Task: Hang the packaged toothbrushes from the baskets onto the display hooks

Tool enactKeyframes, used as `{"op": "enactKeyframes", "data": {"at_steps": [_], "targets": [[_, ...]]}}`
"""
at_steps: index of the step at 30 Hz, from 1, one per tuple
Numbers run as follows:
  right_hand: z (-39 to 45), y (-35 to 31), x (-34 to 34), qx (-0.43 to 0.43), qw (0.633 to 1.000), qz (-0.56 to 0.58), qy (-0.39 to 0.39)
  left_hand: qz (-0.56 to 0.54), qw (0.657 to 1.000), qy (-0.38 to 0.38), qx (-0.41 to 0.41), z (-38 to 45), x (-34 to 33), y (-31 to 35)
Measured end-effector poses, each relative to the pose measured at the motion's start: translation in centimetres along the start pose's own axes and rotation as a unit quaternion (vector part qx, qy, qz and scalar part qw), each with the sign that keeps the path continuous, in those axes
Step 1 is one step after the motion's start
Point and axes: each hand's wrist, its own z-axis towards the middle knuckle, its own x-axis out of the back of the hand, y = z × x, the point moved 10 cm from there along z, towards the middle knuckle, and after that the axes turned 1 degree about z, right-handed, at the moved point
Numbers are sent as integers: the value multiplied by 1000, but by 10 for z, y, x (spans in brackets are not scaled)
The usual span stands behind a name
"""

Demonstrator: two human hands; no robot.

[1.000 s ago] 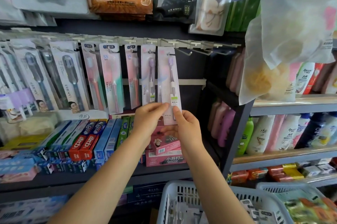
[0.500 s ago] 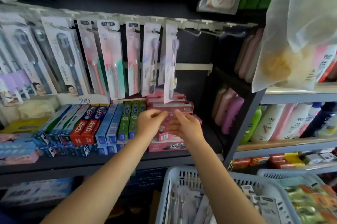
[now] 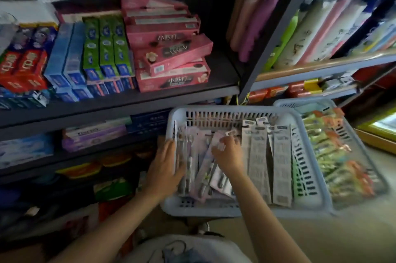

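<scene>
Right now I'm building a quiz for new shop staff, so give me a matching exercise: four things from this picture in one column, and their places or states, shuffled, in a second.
Things:
1. left hand
2. right hand
3. pink toothpaste boxes
4. green-and-orange packets

Places or states:
A. stacked on the dark shelf
B. fingers pinching a pack in the basket
C. filling the far right basket
D. laid flat at the left rim of the blue basket

Pairs: 1-D, 2-B, 3-A, 4-C

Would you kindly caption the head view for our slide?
Both hands reach into the blue basket: left hand steadies its edge, right hand pinches a packaged toothbrush.
</scene>
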Motion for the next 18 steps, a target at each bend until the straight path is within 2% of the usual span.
{"op": "enactKeyframes", "data": {"at_steps": [3, 6, 9, 13, 15, 18], "targets": [[-9, 34, -9, -35, 993, -113, 29, 44, 999, -3, -27, -15, -23, -10], [-17, 61, -18, -84, 978, -187, 28, 23, 1000, 19, -1, -16, -23, -22], [-19, 55, -36, -29, 968, -247, 18, 23, 1000, 16, 14, -16, -26, -25], [-22, 35, -69, 58, 971, -228, -37, 32, 999, 11, 14, -15, -28, -26], [-19, 38, -73, 36, 971, -232, -43, 37, 999, 9, 12, -15, -29, -28], [-11, 49, -57, -51, 990, -130, -3, 43, 999, 9, 4, -15, -29, -28]]}}
